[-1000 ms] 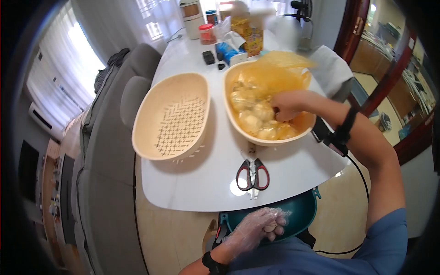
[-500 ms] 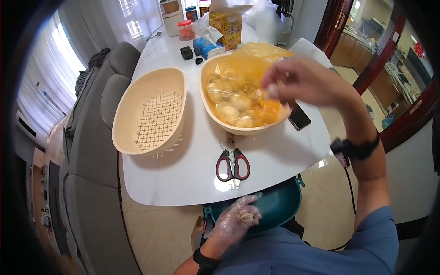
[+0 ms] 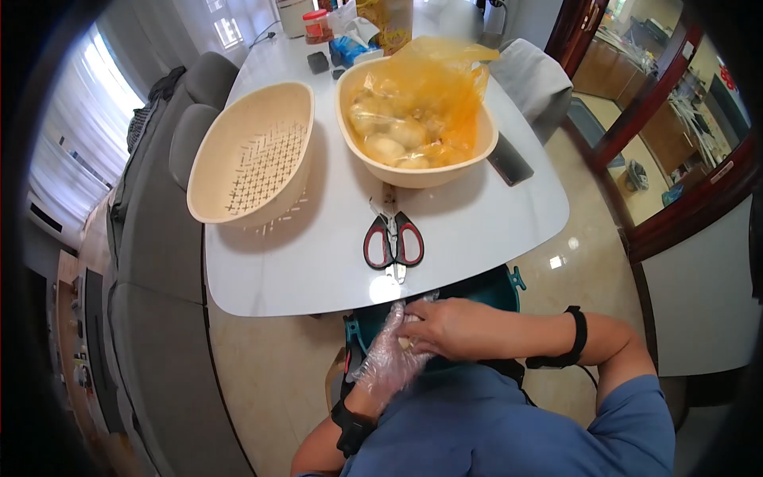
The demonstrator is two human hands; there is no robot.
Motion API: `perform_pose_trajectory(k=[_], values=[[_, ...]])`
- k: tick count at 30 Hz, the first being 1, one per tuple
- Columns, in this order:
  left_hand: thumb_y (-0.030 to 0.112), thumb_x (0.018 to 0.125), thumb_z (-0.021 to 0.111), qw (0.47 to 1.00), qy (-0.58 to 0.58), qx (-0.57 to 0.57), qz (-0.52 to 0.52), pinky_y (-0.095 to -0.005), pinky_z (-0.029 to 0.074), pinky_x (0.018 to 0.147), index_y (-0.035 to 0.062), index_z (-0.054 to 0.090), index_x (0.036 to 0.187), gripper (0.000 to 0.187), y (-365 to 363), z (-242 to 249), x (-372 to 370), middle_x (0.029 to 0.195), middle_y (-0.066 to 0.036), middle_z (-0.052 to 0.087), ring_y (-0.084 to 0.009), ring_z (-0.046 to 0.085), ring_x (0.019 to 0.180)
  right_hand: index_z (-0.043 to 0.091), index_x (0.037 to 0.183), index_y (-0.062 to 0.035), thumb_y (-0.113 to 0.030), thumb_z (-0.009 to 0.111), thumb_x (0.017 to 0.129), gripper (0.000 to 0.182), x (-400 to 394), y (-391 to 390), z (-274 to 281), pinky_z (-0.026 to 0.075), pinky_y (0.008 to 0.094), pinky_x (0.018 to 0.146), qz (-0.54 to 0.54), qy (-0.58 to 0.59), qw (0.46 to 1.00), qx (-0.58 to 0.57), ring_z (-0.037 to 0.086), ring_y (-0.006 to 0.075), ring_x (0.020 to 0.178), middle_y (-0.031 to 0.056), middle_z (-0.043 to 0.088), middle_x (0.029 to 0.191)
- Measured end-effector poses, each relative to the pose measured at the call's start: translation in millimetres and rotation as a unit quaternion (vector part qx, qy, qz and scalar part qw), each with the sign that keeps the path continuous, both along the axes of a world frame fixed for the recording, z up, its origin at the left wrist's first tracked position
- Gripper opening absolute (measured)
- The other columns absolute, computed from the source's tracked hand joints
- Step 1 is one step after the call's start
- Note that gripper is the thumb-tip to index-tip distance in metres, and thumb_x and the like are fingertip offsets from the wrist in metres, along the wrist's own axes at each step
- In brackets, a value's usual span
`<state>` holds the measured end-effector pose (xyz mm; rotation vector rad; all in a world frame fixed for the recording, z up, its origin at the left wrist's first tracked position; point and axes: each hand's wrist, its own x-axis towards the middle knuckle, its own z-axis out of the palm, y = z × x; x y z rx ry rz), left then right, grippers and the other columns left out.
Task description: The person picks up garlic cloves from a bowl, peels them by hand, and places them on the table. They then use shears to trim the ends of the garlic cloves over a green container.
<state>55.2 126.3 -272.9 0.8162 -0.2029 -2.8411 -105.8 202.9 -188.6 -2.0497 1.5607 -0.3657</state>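
My left hand (image 3: 391, 354), in a clear plastic glove, is closed around a small pale, rounded piece (image 3: 404, 343), mostly covered by fingers. Over it, my bare right hand (image 3: 445, 327) reaches in from the right, its curled fingertips pressed at the piece; what they grip there is hidden. Both hands are above a teal tub (image 3: 497, 298) below the table's front edge. On the table just ahead lie scissors (image 3: 393, 242) with black and red handles, beyond which a cream basin (image 3: 421, 176) holds a yellow plastic bag (image 3: 457, 87) with pale round lumps inside.
An oval cream strainer basket (image 3: 266, 163) stands on the white table (image 3: 278, 274) at left. A phone (image 3: 510, 159) lies right of the basin. Tissues (image 3: 354, 49) and a red-lidded jar (image 3: 318, 28) are at the back. A grey sofa (image 3: 155, 262) runs along the left.
My right hand has come down from the yellow bag to my left hand. The bag's loose top now stands up more. The view has tilted downward.
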Motion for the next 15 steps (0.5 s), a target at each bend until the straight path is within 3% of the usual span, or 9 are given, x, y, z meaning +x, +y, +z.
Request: perform_pose_trajectory(k=[3,5,6,7,8,9,11,13,15], values=[[0.043,0.112,0.046,0.998,0.045,0.028,0.019,-0.0458,0.055,0.100,0.0068,0.055,0.137,0.045,-4.4,-16.8,4.9,0.133,-0.013,0.063,-0.0285,0.064,0.121,0.067,0.123,-0.0084,-0.018,0.071,0.094,0.031,-7.4,-3.4,27.8,0.060,0.0453,0.078,-0.024,-0.004,1.000,-0.005,0.071,0.0379,0.092,0.0179,0.066,0.121],[0.041,0.112,0.048,0.999,0.053,0.007,-0.004,-0.0426,0.057,0.095,0.0077,0.057,0.135,0.041,-5.0,-11.1,6.8,0.127,-0.012,0.065,-0.0278,0.066,0.115,0.072,0.112,-0.0087,-0.017,0.072,0.094,0.020,-24.9,-10.4,50.9,0.060,0.0405,0.074,-0.040,-0.022,0.989,-0.138,0.072,0.0321,0.084,0.0125,0.072,0.108],[0.039,0.111,0.049,0.990,0.138,0.007,-0.008,-0.0418,0.057,0.093,0.0081,0.058,0.133,0.040,-7.2,-10.7,3.3,0.124,-0.012,0.065,-0.0283,0.066,0.111,0.072,0.108,-0.0080,-0.016,0.071,0.094,0.017,-34.4,-15.0,78.6,0.059,0.0419,0.073,-0.084,-0.018,0.982,-0.171,0.072,0.0325,0.083,0.0122,0.072,0.099],[0.039,0.111,0.049,0.990,0.137,0.010,-0.005,-0.0418,0.057,0.093,0.0081,0.058,0.133,0.040,-7.8,-11.6,3.6,0.124,-0.012,0.065,-0.0283,0.066,0.111,0.072,0.105,-0.0073,-0.015,0.070,0.093,0.014,-47.0,-24.9,103.1,0.058,0.0432,0.072,-0.128,-0.016,0.971,-0.204,0.072,0.0329,0.083,0.0120,0.071,0.090],[0.039,0.111,0.049,0.992,0.122,0.013,-0.011,-0.0421,0.057,0.093,0.0081,0.058,0.133,0.039,-8.2,-12.5,4.9,0.123,-0.012,0.064,-0.0290,0.066,0.110,0.075,0.096,-0.0057,-0.013,0.072,0.092,0.009,-66.9,-45.8,113.2,0.058,0.0413,0.072,-0.152,0.031,0.934,-0.322,0.073,0.0323,0.079,0.0119,0.074,0.085],[0.039,0.111,0.049,0.994,0.106,0.015,-0.019,-0.0424,0.057,0.094,0.0081,0.058,0.133,0.039,-8.6,-12.9,6.0,0.122,-0.012,0.064,-0.0297,0.066,0.109,0.078,0.101,-0.0068,-0.021,0.073,0.096,0.016,-90.6,-65.3,127.3,0.054,0.0378,0.066,-0.185,0.134,0.921,-0.315,0.070,0.0268,0.071,0.0127,0.073,0.085],[0.036,0.111,0.051,0.995,0.098,0.020,-0.013,-0.0422,0.058,0.095,0.0059,0.057,0.136,0.040,-8.2,-9.9,4.3,0.120,-0.014,0.061,-0.0302,0.064,0.108,0.078,0.103,-0.0028,-0.017,0.074,0.092,0.019,-138.8,-118.9,137.9,0.055,0.0400,0.074,-0.221,0.213,0.919,-0.247,0.071,0.0313,0.079,0.0156,0.075,0.089],[0.037,0.111,0.049,0.995,0.101,-0.006,-0.021,-0.0441,0.058,0.095,0.0059,0.056,0.136,0.040,-7.5,-4.4,3.0,0.119,-0.013,0.061,-0.0304,0.065,0.107,0.079,0.106,-0.0028,-0.013,0.074,0.087,0.021,-174.2,-159.8,128.8,0.056,0.0382,0.077,-0.192,0.247,0.945,-0.093,0.072,0.0314,0.084,0.0157,0.077,0.095],[0.038,0.111,0.049,0.995,0.095,-0.007,-0.018,-0.0464,0.058,0.096,0.0060,0.056,0.135,0.040,-6.6,-2.0,2.0,0.117,-0.014,0.060,-0.0313,0.065,0.106,0.079,0.107,-0.0051,-0.010,0.070,0.085,0.024,-191.5,-187.3,108.8,0.056,0.0372,0.078,-0.155,0.309,0.937,0.052,0.072,0.0301,0.088,0.0151,0.078,0.099]])
